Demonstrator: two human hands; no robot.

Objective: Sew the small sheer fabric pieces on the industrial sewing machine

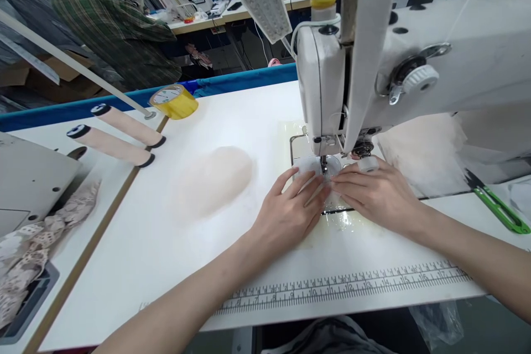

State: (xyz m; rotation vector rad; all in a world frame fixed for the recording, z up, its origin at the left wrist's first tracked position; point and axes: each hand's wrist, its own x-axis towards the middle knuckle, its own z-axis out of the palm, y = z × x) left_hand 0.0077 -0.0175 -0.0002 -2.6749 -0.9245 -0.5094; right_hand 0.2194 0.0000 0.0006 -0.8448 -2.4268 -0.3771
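Your left hand (290,210) lies palm-down with its fingers loosely spread, their tips on the small, pale, translucent piece of material (306,165) at the white sewing machine (468,61)'s silver presser foot (324,164). Your right hand (379,193) lies opposite, fingers bent and close together, though I cannot tell whether it pinches the material; both forearms (207,287) slant inward over the white, ruler-printed worktop (249,121)

There are the wearer's two hands (288,213), two peach thread spools (111,145), one yellow tape roll (178,105), one pair of green-handled snips (493,208), one printed ruler (352,287), one pale oval piece (219,180) and one co-worker (120,38).
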